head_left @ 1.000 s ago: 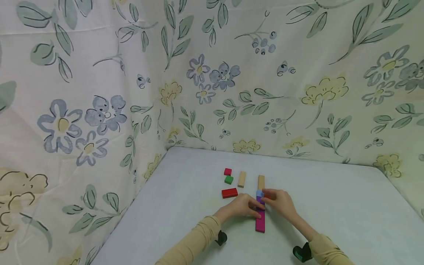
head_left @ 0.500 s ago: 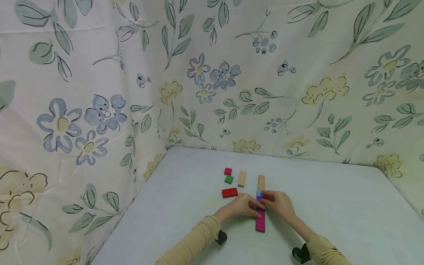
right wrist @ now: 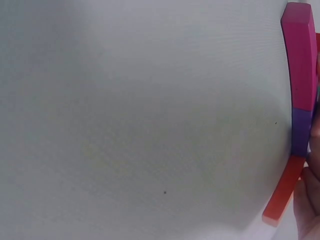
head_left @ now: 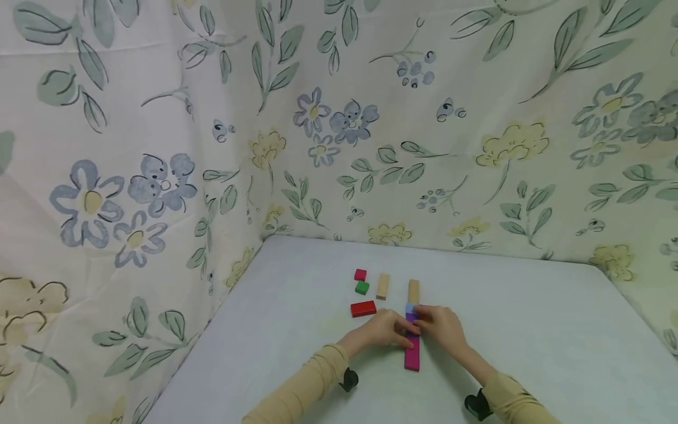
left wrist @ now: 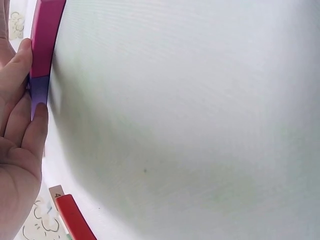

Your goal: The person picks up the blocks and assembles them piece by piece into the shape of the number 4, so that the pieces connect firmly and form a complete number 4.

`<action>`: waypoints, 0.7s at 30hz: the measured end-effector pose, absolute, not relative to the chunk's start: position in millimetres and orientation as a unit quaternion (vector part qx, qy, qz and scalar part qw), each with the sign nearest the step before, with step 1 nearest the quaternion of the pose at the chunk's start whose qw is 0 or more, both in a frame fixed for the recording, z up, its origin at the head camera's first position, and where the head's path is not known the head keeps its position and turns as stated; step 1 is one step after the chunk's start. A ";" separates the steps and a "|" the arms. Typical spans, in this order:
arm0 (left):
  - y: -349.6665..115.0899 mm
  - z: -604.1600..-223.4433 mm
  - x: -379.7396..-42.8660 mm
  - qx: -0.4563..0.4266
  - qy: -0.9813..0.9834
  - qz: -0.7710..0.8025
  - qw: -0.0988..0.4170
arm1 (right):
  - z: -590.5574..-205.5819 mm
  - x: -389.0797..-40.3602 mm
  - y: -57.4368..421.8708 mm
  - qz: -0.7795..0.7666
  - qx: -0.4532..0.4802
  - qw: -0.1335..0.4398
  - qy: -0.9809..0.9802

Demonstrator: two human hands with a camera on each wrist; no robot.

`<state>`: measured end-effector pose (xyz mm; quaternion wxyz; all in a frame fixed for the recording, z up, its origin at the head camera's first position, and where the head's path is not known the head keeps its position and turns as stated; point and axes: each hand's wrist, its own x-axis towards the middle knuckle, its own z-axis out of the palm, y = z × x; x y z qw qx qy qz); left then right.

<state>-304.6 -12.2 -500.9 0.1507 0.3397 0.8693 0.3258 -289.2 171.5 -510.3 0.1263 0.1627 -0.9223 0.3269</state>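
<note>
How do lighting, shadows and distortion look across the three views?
Head: fairly even light, soft shadows under the arms. Left wrist: broad soft shadow on the tabletop, magenta block looks bowed near the left edge. Right wrist: dimmer, greyer; row of blocks bends along the right edge, probably lens distortion; right hand cropped.

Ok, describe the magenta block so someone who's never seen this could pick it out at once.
On the white table, find where the left hand and right hand meet over a line of blocks running away from the person. The magenta block is the line's nearest, butting against the purple block; none of its neighbours shares its colour.
</note>
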 end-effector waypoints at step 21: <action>-9.2 -489.5 -293.5 0.439 0.875 0.193 0.056 | -506.8 -284.2 169.0 0.282 0.168 0.144 -0.934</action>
